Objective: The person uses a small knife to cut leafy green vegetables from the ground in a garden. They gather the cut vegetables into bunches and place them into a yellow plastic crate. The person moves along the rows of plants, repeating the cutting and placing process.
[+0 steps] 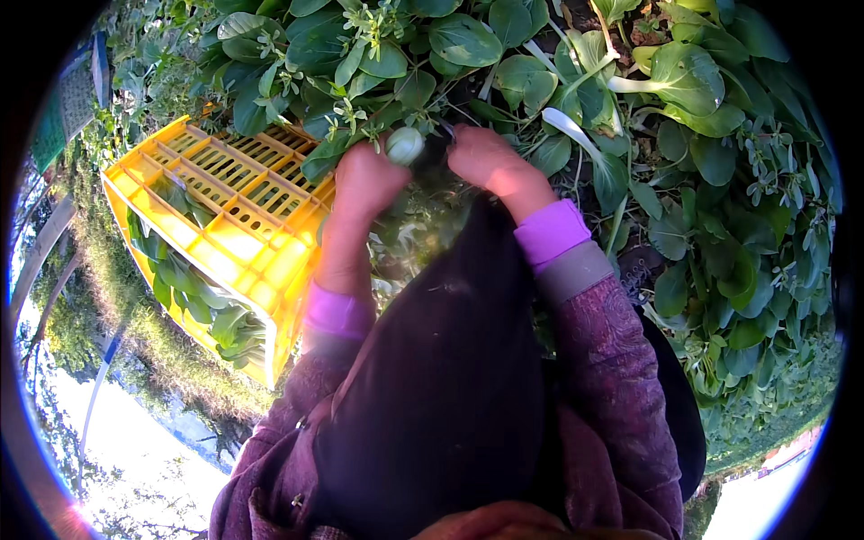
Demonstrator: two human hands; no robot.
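My left hand [370,177] is closed around a leafy green, apparently bok choy, whose pale rounded base [405,146] points toward my right hand. Its dark leaves [327,156] spread out to the left, over the edge of a yellow plastic crate [270,260]. In my right hand [480,156] is a small tool [447,128] with a thin metallic part, perhaps a knife blade; most of it is hidden by my fingers. The two hands are a short gap apart, just above the plant bed.
Leafy greens [466,40] grow densely ahead, and more [739,283] to the right. A loose leaf with a white stalk [570,128] lies right of my right hand. Cut greens [196,290] show inside the crate. My dark-clothed knee [445,324] rises between my arms.
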